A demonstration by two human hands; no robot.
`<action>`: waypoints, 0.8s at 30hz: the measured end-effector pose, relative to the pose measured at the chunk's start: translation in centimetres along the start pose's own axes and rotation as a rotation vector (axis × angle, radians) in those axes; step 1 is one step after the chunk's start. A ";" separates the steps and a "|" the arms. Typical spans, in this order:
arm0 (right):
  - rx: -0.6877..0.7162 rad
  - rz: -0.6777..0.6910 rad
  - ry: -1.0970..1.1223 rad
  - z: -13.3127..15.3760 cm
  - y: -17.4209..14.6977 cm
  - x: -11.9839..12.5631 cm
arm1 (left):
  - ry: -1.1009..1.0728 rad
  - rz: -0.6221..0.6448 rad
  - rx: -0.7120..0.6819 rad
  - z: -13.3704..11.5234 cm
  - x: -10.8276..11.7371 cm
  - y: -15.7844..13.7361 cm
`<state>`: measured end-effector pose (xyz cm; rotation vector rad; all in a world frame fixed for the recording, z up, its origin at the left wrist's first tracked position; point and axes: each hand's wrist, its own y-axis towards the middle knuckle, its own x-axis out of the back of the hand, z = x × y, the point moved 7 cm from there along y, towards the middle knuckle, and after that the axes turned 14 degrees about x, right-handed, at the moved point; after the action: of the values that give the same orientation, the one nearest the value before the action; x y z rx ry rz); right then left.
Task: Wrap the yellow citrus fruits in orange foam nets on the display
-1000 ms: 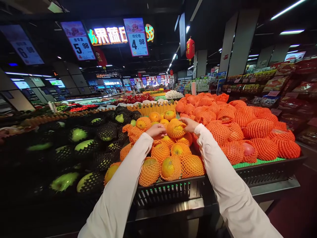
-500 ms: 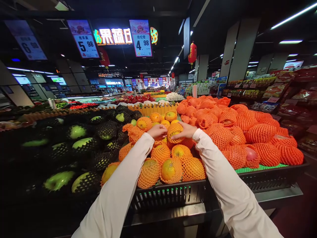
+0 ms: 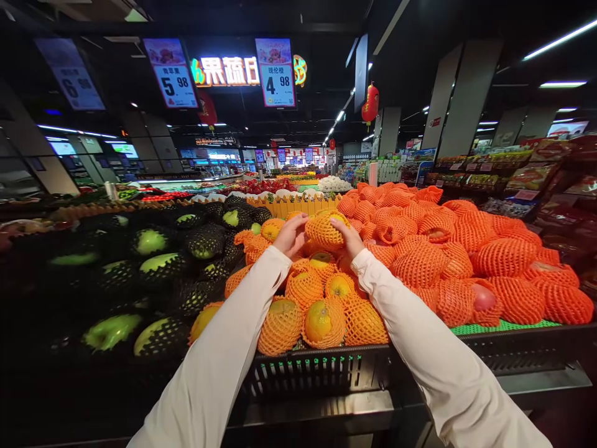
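Observation:
Above the pile, an orange in a yellow-orange foam net [image 3: 323, 229] is held between my two hands. My right hand [image 3: 351, 239] grips its right side, the thumb near some bare peel at the top. At its left end, the fingers of my left hand [image 3: 290, 236] are closed against the netting; their tips are partly hidden. Below lie several more netted oranges [image 3: 304, 287] in a black slotted crate [image 3: 321, 368]. One orange [image 3: 319, 318] at the front shows its peel through the net opening.
To the left are green apples [image 3: 112, 331] in black nets. A high heap of fruit in red-orange nets [image 3: 420, 254] stands on the right, over a green mat [image 3: 506, 326]. A yellow picket-like divider [image 3: 298, 205] runs behind the oranges. Price screens [image 3: 276, 73] hang overhead.
The netted orange has been raised slightly and tilted onto its side between my hands. My left hand has turned, with its fingers now at the net's left end. The view has shifted slightly left.

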<state>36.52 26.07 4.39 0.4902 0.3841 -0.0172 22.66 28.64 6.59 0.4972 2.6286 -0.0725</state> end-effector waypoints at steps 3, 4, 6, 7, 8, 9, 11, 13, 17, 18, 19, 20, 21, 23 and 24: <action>-0.004 -0.011 0.048 0.4 0.0 0.0 | 0.044 0.058 -0.036 -0.4 -0.7 -0.8; 0.008 -0.004 0.034 0.6 0.1 0.1 | 0.071 0.070 -0.036 -0.4 -0.9 -0.9; 0.031 0.001 -0.004 1.1 0.1 0.3 | 0.121 0.070 -0.026 -0.2 -1.0 -0.9; 0.039 -0.007 -0.021 1.3 0.2 0.5 | 0.144 0.053 -0.020 -0.1 -0.9 -0.8; 0.044 -0.022 -0.033 1.4 0.2 0.7 | 0.163 0.024 -0.019 0.0 -0.6 -0.6; 0.047 -0.039 -0.040 1.4 0.1 0.8 | 0.174 -0.014 -0.026 0.1 -0.3 -0.3; 0.043 -0.045 -0.027 1.2 0.1 0.8 | 0.168 -0.084 -0.064 0.0 0.5 0.2; 0.035 -0.012 0.005 0.8 0.1 0.4 | 0.145 -0.123 -0.111 -0.2 1.3 0.7; 0.184 -0.038 -0.101 1.2 0.1 0.6 | 0.156 -0.127 -0.124 -0.2 2.0 1.3; 0.257 -0.057 -0.203 1.8 0.0 0.9 | 0.158 -0.126 -0.115 -0.1 2.1 1.3; 0.334 -0.066 -0.329 2.5 -0.2 1.0 | 0.162 -0.120 -0.103 0.0 2.1 1.3; 0.409 -0.054 -0.465 3.2 -0.4 1.0 | 0.167 -0.098 -0.087 0.2 1.9 1.2; 0.483 -0.021 -0.593 3.8 -0.7 0.8 | 0.174 -0.051 -0.073 0.4 1.5 1.0; 0.614 0.087 -0.777 4.7 -1.2 0.0 | 0.204 0.104 -0.036 0.9 0.2 0.5; 0.664 0.143 -0.823 4.9 -1.4 -0.4 | 0.223 0.189 -0.007 1.3 -0.6 0.2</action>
<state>37.74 22.52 7.84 1.1048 -0.4891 -0.2067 23.74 28.42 5.69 0.7900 2.7804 0.0555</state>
